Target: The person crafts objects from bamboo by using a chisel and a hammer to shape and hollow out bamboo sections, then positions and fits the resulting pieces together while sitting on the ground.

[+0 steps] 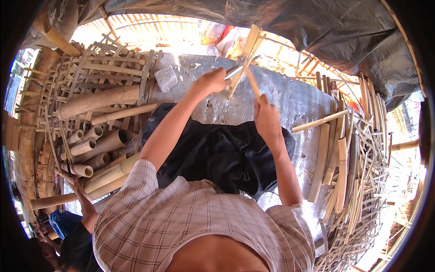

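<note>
- Bamboo strip [248,53] stands far centre, above the slab [290,97].
- Left hand [212,81] sits just left of it with the blade [235,71]; right hand [267,119] nearer, to the right.
- Bamboo tubes [90,147] lie stacked left, lattice panels [104,63] behind them.
- Split strips [353,167] are piled right.
- Another person's hand [79,188] rests near left, on the tubes.

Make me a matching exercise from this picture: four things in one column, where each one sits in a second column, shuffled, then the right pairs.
Things
1. blade
2. bamboo tubes
3. split strips
4. woven lattice

Places
A. heaped at the person's right
B. upper left, behind the tubes
C. gripped in the left hand
D. stacked at the person's left, open ends showing

Pairs: 1-C, 2-D, 3-A, 4-B. The right hand grips a bamboo stick that crosses the blade.
</note>
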The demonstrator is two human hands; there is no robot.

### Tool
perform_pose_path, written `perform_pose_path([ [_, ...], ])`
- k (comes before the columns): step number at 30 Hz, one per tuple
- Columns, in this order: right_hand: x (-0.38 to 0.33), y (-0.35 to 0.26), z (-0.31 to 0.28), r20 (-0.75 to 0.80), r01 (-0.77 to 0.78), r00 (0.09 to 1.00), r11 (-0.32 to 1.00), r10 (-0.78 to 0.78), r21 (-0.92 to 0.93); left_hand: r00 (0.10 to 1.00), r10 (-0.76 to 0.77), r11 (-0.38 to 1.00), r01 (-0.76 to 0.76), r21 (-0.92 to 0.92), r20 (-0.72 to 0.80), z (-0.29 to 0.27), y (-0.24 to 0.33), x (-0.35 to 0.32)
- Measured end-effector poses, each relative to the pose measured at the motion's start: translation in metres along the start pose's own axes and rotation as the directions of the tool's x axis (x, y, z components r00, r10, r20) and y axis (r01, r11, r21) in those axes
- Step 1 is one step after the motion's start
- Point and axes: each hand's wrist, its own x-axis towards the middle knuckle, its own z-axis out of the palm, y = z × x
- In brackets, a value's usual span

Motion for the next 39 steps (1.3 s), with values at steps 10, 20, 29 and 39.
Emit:
perform_pose_path([
  [10, -0.001, -0.036, -0.021, -0.063, -0.107, 0.991, 0.979, 0.120, 0.174, 0.997, 0.023, 1.000, -0.024, -0.010, -0.074, 0.023, -0.019, 0.009],
  [20, 0.001, -0.039, -0.026, -0.134, -0.091, 0.984, 0.977, 0.118, 0.193, 0.994, -0.025, 0.999, 0.028, 0.034, -0.108, 0.023, -0.036, 0.019],
  [29, 0.003, -0.004, 0.025, -0.052, 0.030, 0.998, 0.995, -0.025, 0.094, 0.994, -0.029, 0.997, 0.036, 0.065, -0.108, 0.040, -0.044, 0.026],
  [39, -0.013, 0.013, 0.059, -0.048, 0.002, 0.999, 1.000, -0.002, -0.006, 0.994, -0.092, 0.995, 0.094, 0.034, -0.052, 0.033, -0.037, 0.018],
])
